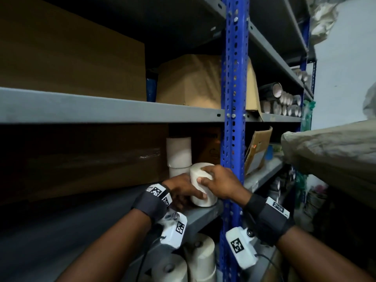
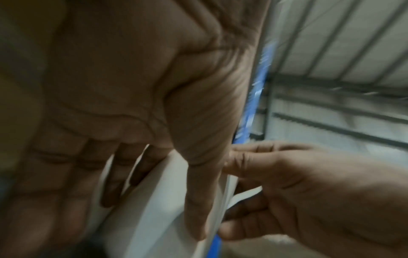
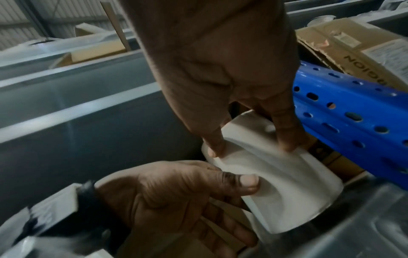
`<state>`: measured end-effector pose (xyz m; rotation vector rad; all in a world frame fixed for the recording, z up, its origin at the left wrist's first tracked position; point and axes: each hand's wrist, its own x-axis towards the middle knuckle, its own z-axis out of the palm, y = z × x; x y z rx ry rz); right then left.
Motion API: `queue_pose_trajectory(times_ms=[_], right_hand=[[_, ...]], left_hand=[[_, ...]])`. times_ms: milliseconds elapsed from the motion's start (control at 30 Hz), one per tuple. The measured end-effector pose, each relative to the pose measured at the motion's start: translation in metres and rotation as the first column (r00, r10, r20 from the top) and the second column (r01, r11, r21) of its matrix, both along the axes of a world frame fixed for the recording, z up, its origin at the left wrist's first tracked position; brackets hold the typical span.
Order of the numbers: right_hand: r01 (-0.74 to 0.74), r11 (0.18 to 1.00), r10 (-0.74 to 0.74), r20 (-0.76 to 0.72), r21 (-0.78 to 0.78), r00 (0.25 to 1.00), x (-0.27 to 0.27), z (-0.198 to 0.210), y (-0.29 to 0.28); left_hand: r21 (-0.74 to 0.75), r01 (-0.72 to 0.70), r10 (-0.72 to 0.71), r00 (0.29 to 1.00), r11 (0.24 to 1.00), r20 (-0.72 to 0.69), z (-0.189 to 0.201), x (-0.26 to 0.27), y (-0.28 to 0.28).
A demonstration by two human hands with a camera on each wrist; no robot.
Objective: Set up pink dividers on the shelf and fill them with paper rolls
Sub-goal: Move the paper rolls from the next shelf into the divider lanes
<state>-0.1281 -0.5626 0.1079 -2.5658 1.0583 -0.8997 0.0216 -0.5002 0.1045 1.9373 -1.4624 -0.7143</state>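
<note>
A white paper roll (image 1: 200, 186) stands slightly tilted on the grey shelf (image 1: 205, 216), close to the blue post. My left hand (image 1: 188, 192) holds its side, thumb on the front and fingers behind and under it. My right hand (image 1: 211, 180) grips its top rim from above. In the right wrist view the right hand (image 3: 249, 147) curls over the roll (image 3: 287, 188) and the left hand (image 3: 176, 192) presses its thumb on the side. The left wrist view is blurred: left hand (image 2: 159, 200) along the roll (image 2: 143, 227). I see no pink dividers.
More white rolls (image 1: 179, 153) are stacked just behind. A blue perforated post (image 1: 233, 119) rises right of the hands. A dark wrapped box (image 1: 81, 159) fills the shelf's left. Cardboard boxes (image 1: 189, 82) sit above, rolls (image 1: 203, 257) below, a sack (image 1: 335, 151) at right.
</note>
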Motion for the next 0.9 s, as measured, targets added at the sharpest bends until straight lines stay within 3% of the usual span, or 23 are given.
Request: queue_pose_trajectory(times_ms=[133,200,300,433,633,733,900], right_hand=[[-0.07,0.998,0.07,0.118,-0.003,0.991,-0.026,0.014,0.035],[-0.119,0.993,0.119,0.16,-0.007,0.98,-0.039,0.023,0.059],[-0.205,0.979,0.199,0.192,0.016,0.961,-0.054,0.032,0.097],[-0.324,0.945,0.309,0.19,0.05,0.932,-0.077,0.032,0.148],[-0.519,0.85,0.494,0.201,0.096,0.846,-0.1,0.021,0.214],[-0.619,0.777,0.595,0.186,0.117,0.782,-0.104,0.013,0.242],[-0.717,0.694,0.712,0.089,0.061,0.697,-0.103,0.01,0.287]], left_hand=[[-0.178,0.008,0.039,0.966,0.984,0.255,0.006,-0.018,0.044],[-0.319,0.018,0.081,0.951,0.948,0.297,0.001,-0.03,0.072],[-0.496,0.012,0.098,0.976,0.868,0.196,-0.008,-0.046,0.112],[-0.557,-0.106,0.151,0.988,0.824,0.035,-0.029,-0.062,0.169],[-0.714,-0.226,0.173,0.974,0.663,-0.147,-0.067,-0.096,0.252],[-0.759,-0.304,0.248,0.95,0.576,-0.192,-0.084,-0.112,0.291],[-0.751,-0.4,0.344,0.907,0.526,-0.242,-0.103,-0.13,0.359]])
